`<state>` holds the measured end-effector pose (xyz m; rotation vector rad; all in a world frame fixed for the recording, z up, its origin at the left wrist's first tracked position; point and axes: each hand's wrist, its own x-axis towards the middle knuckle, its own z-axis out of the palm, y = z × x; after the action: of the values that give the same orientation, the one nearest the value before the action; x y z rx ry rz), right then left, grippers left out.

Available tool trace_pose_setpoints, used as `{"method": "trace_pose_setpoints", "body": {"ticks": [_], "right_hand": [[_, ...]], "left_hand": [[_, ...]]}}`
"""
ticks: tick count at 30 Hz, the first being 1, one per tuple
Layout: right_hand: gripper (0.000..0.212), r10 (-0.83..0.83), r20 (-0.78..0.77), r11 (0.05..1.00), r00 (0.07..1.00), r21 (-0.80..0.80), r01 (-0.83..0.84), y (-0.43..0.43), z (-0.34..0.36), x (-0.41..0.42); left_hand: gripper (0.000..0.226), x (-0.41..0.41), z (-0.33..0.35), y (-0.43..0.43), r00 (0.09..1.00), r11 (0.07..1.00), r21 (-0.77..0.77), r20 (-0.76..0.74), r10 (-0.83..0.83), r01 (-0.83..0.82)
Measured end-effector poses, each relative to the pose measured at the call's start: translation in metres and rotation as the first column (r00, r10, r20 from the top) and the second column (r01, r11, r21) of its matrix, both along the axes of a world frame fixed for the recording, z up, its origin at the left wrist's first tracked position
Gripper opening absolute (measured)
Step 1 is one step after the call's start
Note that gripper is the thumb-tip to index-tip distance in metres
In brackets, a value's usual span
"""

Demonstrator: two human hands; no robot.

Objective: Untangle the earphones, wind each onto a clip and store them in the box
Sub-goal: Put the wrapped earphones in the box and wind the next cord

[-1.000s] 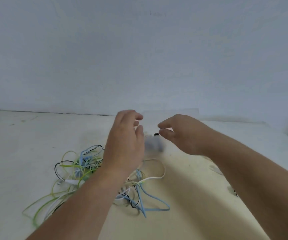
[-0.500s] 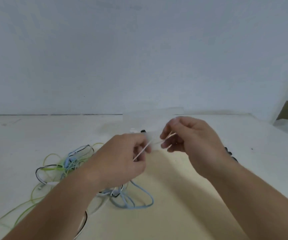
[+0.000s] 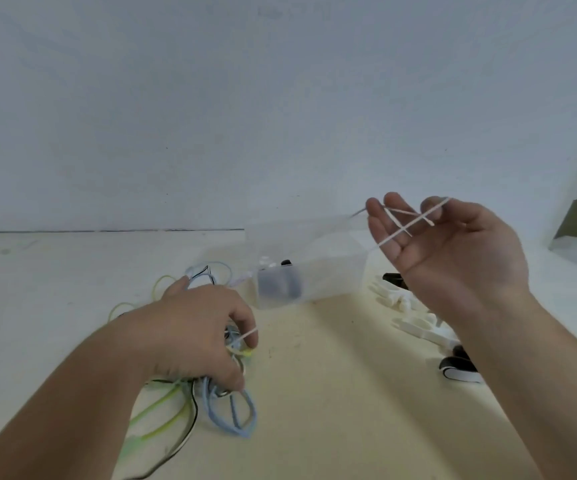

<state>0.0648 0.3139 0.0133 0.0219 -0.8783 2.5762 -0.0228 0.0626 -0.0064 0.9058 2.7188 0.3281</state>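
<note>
No legible writing in view

No word, label, brand, number or sign can be read; the clear box (image 3: 328, 271) near the bench's far edge, the white clips (image 3: 415, 327) toward its right edge and the earphone cables (image 3: 231, 414) show only plain, blurred surfaces.

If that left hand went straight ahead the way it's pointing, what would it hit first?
Probably the clear box. The left hand, gripping the tangled cords, points forward and rightward, and only bare table lies between. Depth is uncertain from one view.
</note>
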Motion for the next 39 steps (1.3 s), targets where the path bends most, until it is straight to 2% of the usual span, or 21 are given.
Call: {"method": "trace_pose_setpoints", "body": {"ticks": [3,6,8,9,11,14,15,16,17,18,19,20,23,25,26,29,31,33,35,37,39], "right_hand": [[0.012,-0.001,-0.035,0.997,0.999,-0.075,-0.001,0.004,-0.003,0.003],[0.024,-0.011,-0.019,0.994,1.0,-0.106,0.009,0.007,-0.002,0.004],[0.021,-0.041,0.027,0.998,0.999,-0.041,0.042,0.011,-0.001,0.003],[0.015,-0.061,0.049,0.998,0.997,0.026,0.059,0.012,-0.001,0.002],[0.01,-0.126,0.08,0.975,0.989,0.193,0.108,0.013,-0.001,0.001],[0.018,-0.262,0.104,0.896,0.959,0.394,0.203,0.016,-0.003,-0.001],[0.023,-0.345,0.117,0.828,0.931,0.504,0.243,0.016,-0.004,0.0],[0.026,-0.452,0.109,0.698,0.885,0.662,0.275,0.016,-0.005,0.001],[0.027,-0.558,0.073,0.513,0.827,0.814,0.274,0.015,-0.005,0.002],[0.024,-0.625,0.023,0.328,0.78,0.915,0.236,0.012,-0.005,0.002],[0.019,-0.643,-0.009,0.191,0.766,0.967,0.171,0.009,-0.005,0.002],[0.016,-0.623,0.003,0.113,0.782,0.99,0.086,0.006,-0.006,0.002],[0.012,-0.545,0.201,-0.055,0.814,0.96,-0.273,-0.006,-0.013,0.003],[0.015,-0.565,0.26,-0.132,0.783,0.908,-0.397,-0.011,-0.019,0.001],[0.016,-0.586,0.257,-0.157,0.769,0.895,-0.418,-0.014,-0.021,-0.001],[0.012,-0.603,0.102,-0.294,0.791,0.894,-0.339,-0.024,-0.023,-0.004],[0.01,-0.49,-0.016,-0.368,0.872,0.91,-0.19,-0.033,-0.024,-0.002],[0.013,-0.272,0.056,-0.397,0.961,0.903,-0.164,-0.041,-0.025,0.003],[0.018,-0.097,0.249,-0.487,0.964,0.832,-0.264,-0.049,-0.03,0.006],[0.019,-0.089,0.31,-0.596,0.947,0.745,-0.3,-0.053,-0.036,0.005],[0.011,-0.126,0.3,-0.592,0.946,0.742,-0.314,-0.052,-0.039,0.003]], "left_hand": [[0.045,-0.003,0.0,-0.002,1.0,1.0,-0.011,-0.003,0.016,-0.016],[0.066,-0.004,0.007,0.003,0.996,0.977,0.199,0.052,0.069,-0.078],[0.072,-0.008,0.008,0.006,0.983,0.933,0.317,-0.017,0.183,-0.168],[0.073,-0.011,0.005,0.005,0.97,0.929,0.316,-0.077,0.229,-0.194],[0.063,-0.017,-0.002,0.002,0.943,0.953,0.202,-0.198,0.266,-0.226],[0.051,-0.019,-0.005,-0.003,0.906,0.945,0.068,-0.27,0.325,-0.319],[0.048,-0.019,-0.005,-0.005,0.884,0.934,0.053,-0.307,0.352,-0.353],[0.044,-0.019,-0.004,-0.006,0.856,0.922,0.041,-0.357,0.374,-0.386],[0.043,-0.02,-0.003,-0.006,0.83,0.912,0.033,-0.402,0.387,-0.409],[0.045,-0.021,-0.003,-0.006,0.81,0.905,0.039,-0.432,0.397,-0.423],[0.048,-0.022,-0.003,-0.006,0.795,0.903,0.069,-0.448,0.408,-0.425],[0.051,-0.022,-0.003,-0.005,0.785,0.904,0.126,-0.457,0.419,-0.409],[0.048,-0.019,-0.002,-0.001,0.797,0.895,0.387,-0.458,0.394,-0.22],[0.028,-0.012,0.001,0.006,0.865,0.846,0.531,-0.398,0.305,-0.053],[0.019,-0.009,0.002,0.009,0.908,0.832,0.554,-0.339,0.248,-0.02],[0.015,-0.003,0.0,0.015,0.973,0.863,0.505,-0.216,0.086,0.036],[0.017,-0.002,-0.004,0.017,0.986,0.873,0.485,-0.165,0.04,0.046],[0.017,-0.003,-0.005,0.019,0.993,0.864,0.503,-0.116,0.033,0.03],[0.02,-0.003,-0.005,0.02,0.997,0.842,0.539,-0.065,0.033,0.007],[0.023,-0.002,-0.003,0.021,0.999,0.821,0.571,-0.027,0.029,-0.009],[0.026,0.0,-0.002,0.021,1.0,0.811,0.585,0.008,0.001,-0.005]]}}
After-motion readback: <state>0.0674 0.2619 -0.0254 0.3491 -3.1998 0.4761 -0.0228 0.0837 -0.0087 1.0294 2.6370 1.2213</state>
